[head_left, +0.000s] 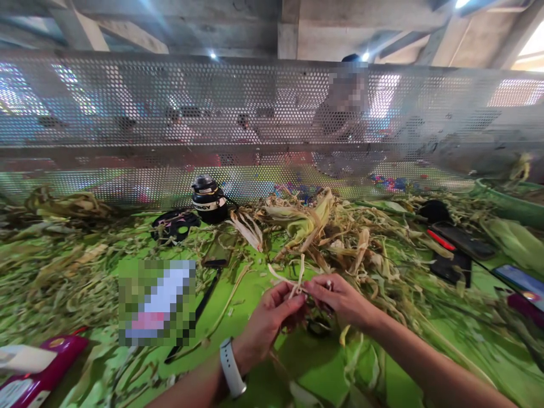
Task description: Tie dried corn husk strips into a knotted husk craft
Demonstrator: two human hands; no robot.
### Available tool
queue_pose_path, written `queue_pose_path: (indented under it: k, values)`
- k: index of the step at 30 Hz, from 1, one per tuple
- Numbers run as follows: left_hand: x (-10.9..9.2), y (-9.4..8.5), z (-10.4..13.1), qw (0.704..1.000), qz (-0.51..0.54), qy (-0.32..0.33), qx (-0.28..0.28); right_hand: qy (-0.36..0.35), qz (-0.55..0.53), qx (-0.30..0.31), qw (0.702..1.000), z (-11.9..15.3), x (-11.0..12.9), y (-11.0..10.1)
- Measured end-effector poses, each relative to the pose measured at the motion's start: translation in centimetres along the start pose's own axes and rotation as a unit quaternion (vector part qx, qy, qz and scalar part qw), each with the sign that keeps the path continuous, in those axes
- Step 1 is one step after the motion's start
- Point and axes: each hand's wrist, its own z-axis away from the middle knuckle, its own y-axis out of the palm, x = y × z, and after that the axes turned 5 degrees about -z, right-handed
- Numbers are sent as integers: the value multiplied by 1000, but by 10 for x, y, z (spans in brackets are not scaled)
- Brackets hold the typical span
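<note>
Pale dried corn husk strips [301, 271] stick up from between my two hands, their lower ends hidden by the fingers. My left hand [276, 306], with a white watch on its wrist, pinches the strips between thumb and fingers. From the right, my right hand [335, 296] meets it, its fingertips closed on the same strips. A dark round object [318, 327] shows partly below my right hand. Beyond the hands lies a heap of dry, shredded husks [361, 243], with a larger yellow-green husk [304, 224] on it.
A black flask [208, 199] stands near the perforated metal partition [246, 124], with a person [340, 119] behind it. Husk shreds [59, 283] cover the green table's left side. Phones [522, 286] lie right, near a green tub [510, 201]; a magenta device [63, 357] lies front left.
</note>
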Motion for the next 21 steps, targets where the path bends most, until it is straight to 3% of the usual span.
queue_pose_path:
  k: [5,9,12,18,21]
  values:
    - [-3,-3,-1,991,-129,41,3,-37,21,-24,999,1,3,2]
    - [-8,-2,0,982,-178,70,-11,-41,46,11,998,7,8,6]
    - [-11,-2,1,985,-154,80,-9,-22,38,17,999,8,9,3]
    - [-20,-5,4,994,-71,64,47,-4,10,16,1000,4,4,-7]
    - [-22,-5,6,997,-47,45,32,-16,-6,2,1000,3,5,-6]
